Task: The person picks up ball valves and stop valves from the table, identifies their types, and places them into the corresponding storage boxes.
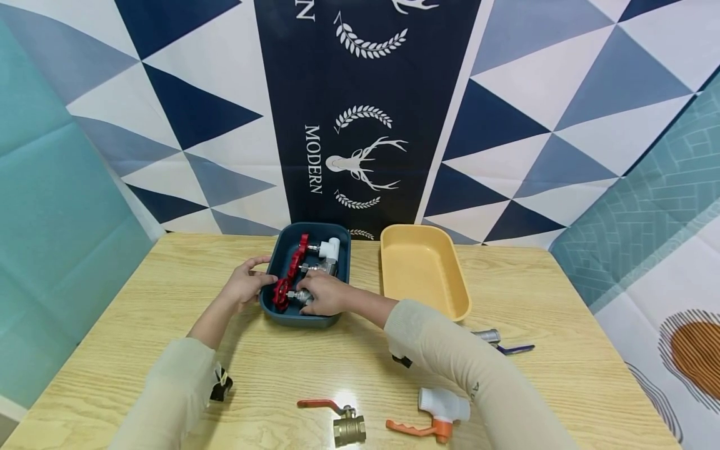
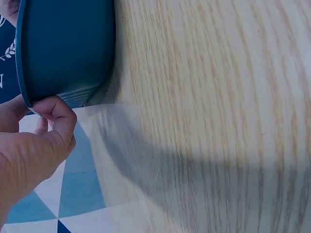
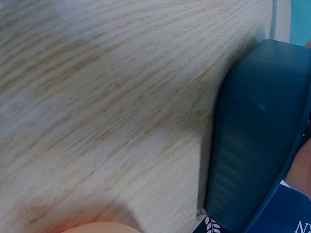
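Right grip (image 1: 325,294) on silvery valve (image 1: 304,296), red handwheel (image 1: 281,294), dark-blue tray (image 1: 300,321)

Gripped valve (image 1: 291,295) part-hidden (by right hand (image 1: 325,294)), sleeves (image 1: 478,369) cropped

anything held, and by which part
Left hand pinches the blue bin by its rim; right hand is at the nearest red-handwheel valve, around its metal body; grip unclear.
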`<state>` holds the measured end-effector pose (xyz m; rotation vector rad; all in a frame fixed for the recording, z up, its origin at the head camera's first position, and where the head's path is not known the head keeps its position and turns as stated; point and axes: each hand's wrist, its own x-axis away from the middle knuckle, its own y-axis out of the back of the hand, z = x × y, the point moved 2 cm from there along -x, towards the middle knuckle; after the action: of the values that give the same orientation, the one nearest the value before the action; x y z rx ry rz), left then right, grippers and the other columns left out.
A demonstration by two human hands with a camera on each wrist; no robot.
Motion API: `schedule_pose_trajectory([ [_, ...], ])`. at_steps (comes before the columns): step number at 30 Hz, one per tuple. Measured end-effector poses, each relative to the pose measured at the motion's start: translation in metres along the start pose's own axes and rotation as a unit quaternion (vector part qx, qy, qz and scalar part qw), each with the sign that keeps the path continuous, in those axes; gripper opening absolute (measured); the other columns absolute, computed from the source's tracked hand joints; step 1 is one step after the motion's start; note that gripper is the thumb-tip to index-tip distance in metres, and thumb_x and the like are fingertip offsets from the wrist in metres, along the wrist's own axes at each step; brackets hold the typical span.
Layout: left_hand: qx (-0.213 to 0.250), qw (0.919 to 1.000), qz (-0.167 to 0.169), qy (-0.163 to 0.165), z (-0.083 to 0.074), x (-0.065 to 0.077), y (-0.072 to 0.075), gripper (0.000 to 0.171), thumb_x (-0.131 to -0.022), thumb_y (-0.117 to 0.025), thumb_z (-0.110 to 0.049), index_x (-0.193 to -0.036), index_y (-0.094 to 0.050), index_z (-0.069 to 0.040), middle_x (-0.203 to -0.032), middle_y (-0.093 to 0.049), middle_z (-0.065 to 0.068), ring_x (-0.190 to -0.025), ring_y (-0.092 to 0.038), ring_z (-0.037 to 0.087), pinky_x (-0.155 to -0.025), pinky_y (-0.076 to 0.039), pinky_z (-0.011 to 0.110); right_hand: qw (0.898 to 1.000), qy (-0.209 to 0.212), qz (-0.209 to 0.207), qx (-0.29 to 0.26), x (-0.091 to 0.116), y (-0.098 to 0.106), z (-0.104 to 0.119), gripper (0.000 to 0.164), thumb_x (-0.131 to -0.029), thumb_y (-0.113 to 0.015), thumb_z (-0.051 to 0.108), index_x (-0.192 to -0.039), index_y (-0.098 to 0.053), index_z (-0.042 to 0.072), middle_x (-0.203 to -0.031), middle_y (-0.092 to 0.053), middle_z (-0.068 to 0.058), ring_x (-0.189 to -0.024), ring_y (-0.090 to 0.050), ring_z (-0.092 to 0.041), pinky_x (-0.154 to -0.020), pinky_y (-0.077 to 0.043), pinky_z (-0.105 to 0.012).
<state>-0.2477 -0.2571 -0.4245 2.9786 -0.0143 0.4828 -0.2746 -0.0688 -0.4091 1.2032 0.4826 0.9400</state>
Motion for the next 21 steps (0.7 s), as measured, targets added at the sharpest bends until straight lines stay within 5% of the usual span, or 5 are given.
schedule_pose_trajectory([
  [21,-0.025,0.9997,-0.003,-0.001,0.0021,-0.0012,0.001,0.056,-0.092,-0.056,-0.009,-0.142,-0.031,-0.007,-0.094,-0.059,0.002,-0.067,-0.062,0.007,-0.057,-0.052,0.025,1.0,-0.016,0.021,-0.001,-0.0048,0.0002,-0.0018,0.048,-0.083,-0.071,0.03,-0.124,-0.059,0.008,-0.118,-0.058,-0.005,-0.105,-0.053,-0.015,-0.087,-0.045,-0.024],
])
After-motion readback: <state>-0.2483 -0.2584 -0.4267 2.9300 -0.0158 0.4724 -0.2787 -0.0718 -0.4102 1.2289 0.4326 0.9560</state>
